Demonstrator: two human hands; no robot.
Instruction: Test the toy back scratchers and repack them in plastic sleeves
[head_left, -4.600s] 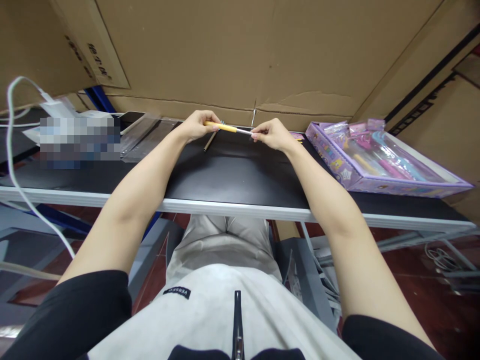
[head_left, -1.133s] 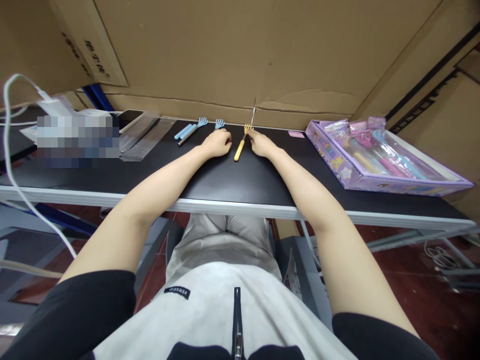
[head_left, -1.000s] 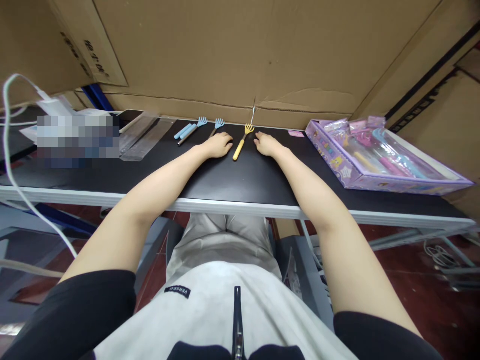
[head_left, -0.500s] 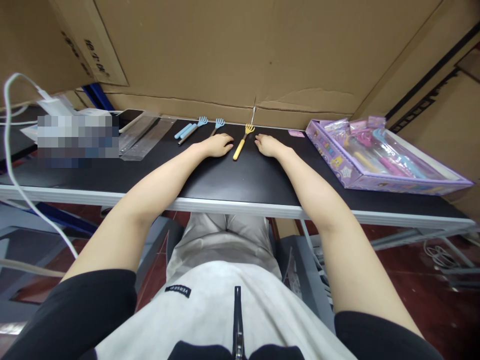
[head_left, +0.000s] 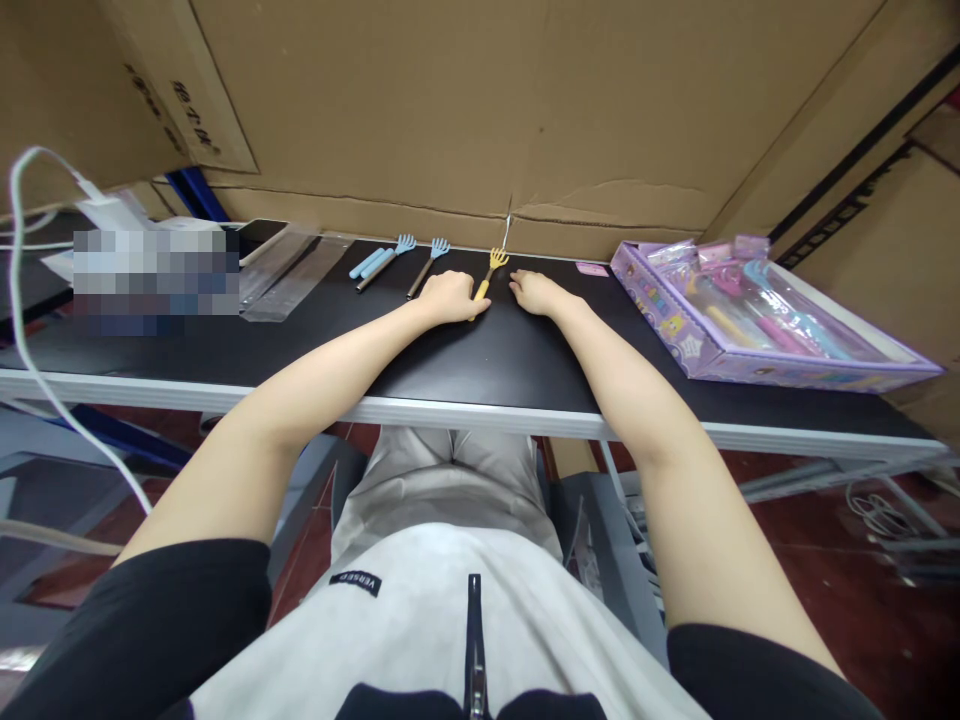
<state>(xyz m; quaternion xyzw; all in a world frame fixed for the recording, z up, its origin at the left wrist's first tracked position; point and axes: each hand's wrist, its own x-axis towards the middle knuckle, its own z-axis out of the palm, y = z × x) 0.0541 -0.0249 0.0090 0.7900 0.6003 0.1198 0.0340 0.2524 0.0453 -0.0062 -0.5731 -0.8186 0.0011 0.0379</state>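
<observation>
So there's a blue-headed rake (head_left: 430, 266) just left of the left hand (head_left: 448, 298), then the yellow rake (head_left: 484, 287) on the table (head_left: 487, 365), handle between that hand's thumb and forefinger, can't tell if gripped. Right hand (head_left: 535, 291) sits just right of it, fingers loosely spread.

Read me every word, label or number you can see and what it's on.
"VERSE", last letter unclear: black label on the light garment.
Left cardboard: dark printed characters, too blurred to read.
Right cardboard: dark printed marks, unreadable.
Purple box: lettering too small to read.
Pink card: any print too small to read.
No numbers readable.
</observation>
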